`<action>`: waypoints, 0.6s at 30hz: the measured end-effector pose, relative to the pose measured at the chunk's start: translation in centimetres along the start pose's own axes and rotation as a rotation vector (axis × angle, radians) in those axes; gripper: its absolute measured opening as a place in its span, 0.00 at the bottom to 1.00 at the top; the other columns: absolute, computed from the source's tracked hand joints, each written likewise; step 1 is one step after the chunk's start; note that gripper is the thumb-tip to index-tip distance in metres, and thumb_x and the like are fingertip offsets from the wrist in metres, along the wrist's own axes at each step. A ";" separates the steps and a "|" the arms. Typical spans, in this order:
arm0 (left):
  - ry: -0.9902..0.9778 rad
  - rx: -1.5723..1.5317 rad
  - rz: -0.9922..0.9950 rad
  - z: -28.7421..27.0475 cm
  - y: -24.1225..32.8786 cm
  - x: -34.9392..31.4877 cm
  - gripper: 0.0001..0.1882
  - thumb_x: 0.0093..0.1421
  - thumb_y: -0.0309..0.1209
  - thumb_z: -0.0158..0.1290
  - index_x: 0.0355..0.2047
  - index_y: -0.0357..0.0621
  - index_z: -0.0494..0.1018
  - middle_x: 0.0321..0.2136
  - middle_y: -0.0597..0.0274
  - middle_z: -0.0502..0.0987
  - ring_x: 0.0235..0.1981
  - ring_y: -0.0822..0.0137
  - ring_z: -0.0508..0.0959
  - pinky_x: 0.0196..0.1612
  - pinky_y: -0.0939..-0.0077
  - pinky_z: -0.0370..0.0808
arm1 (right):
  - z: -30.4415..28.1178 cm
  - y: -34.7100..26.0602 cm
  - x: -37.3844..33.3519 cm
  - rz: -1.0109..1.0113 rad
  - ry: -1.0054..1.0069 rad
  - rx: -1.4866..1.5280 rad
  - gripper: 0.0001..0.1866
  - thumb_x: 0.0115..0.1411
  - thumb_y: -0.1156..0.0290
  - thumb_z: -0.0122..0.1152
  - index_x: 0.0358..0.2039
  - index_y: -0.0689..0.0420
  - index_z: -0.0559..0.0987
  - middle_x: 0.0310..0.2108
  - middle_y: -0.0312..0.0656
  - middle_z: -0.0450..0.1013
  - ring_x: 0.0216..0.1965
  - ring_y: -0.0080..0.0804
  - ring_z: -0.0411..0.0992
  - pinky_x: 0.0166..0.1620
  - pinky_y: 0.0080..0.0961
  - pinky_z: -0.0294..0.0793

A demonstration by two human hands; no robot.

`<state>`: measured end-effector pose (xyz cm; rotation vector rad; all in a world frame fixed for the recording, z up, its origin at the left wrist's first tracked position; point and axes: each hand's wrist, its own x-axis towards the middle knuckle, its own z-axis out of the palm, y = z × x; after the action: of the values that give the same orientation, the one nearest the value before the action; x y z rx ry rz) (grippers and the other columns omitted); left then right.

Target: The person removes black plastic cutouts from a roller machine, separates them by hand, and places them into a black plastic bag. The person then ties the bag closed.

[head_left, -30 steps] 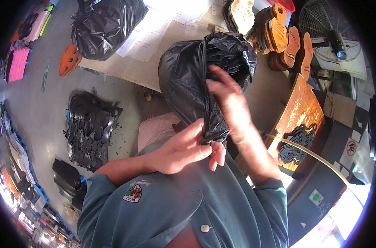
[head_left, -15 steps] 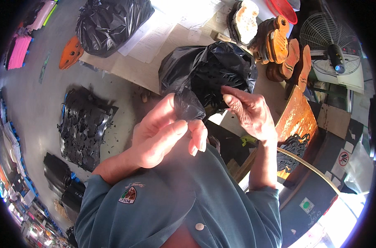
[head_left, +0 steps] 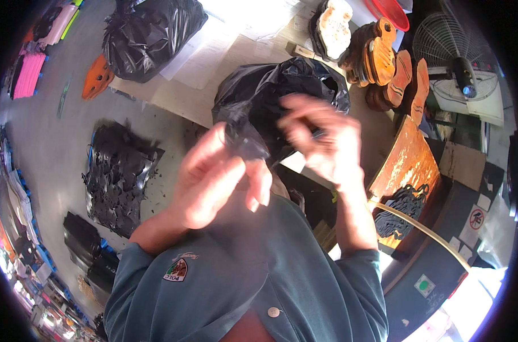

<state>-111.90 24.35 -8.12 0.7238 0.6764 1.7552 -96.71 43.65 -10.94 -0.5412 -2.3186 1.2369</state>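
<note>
A black plastic bag [head_left: 233,88] stands on the table in front of me, its mouth turned toward me. My left hand [head_left: 199,194] is closed on a gathered flap of the bag's rim, with the thin film bunched between thumb and fingers. Over the right side of the mouth is my right hand [head_left: 333,145], its fingers curled and smeared by motion. Whether anything is in those fingers I cannot make out. The inside of the bag is dark, and its contents are hard to tell apart.
Another full black bag [head_left: 153,40] sits at the far left of the table beside papers [head_left: 199,60]. Sole-shaped orange pieces [head_left: 378,60] stand stacked at the far right, near a fan [head_left: 461,71]. Black looped pieces [head_left: 404,208] lie on an orange board [head_left: 410,159]. A cut-out black sheet [head_left: 119,176] is at left.
My right hand has moved left and up over the bag's mouth and is now blurred. My left hand has shifted slightly left, still holding the bag's flap.
</note>
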 end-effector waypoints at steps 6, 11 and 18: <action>-0.024 -0.002 0.036 0.0 0.2 1.2 0.14 0.78 0.28 0.40 0.57 0.32 0.64 0.30 0.45 0.79 0.27 0.64 0.78 0.34 0.70 0.76 | -4.2 6.1 2.0 0.192 0.273 -0.493 0.23 0.61 0.68 0.71 0.54 0.62 0.78 0.46 0.48 0.78 0.46 0.47 0.75 0.56 0.45 0.76; 0.059 0.029 0.207 0.7 1.9 1.9 0.14 0.76 0.27 0.40 0.54 0.27 0.65 0.28 0.45 0.77 0.23 0.63 0.75 0.28 0.71 0.75 | -12.5 6.9 5.3 0.171 0.722 1.009 0.15 0.74 0.63 0.49 0.31 0.54 0.78 0.24 0.33 0.66 0.30 0.33 0.70 0.40 0.36 0.74; 0.060 0.009 0.404 1.4 5.0 3.7 0.14 0.77 0.30 0.37 0.53 0.31 0.65 0.22 0.56 0.72 0.19 0.72 0.67 0.26 0.75 0.66 | -14.0 1.7 9.7 0.024 0.693 0.947 0.13 0.74 0.68 0.48 0.29 0.50 0.73 0.24 0.28 0.62 0.27 0.25 0.63 0.35 0.30 0.64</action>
<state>-114.80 26.72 -2.94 0.8605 0.6074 2.1501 -96.63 59.07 -3.50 -0.5179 -1.0038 1.6310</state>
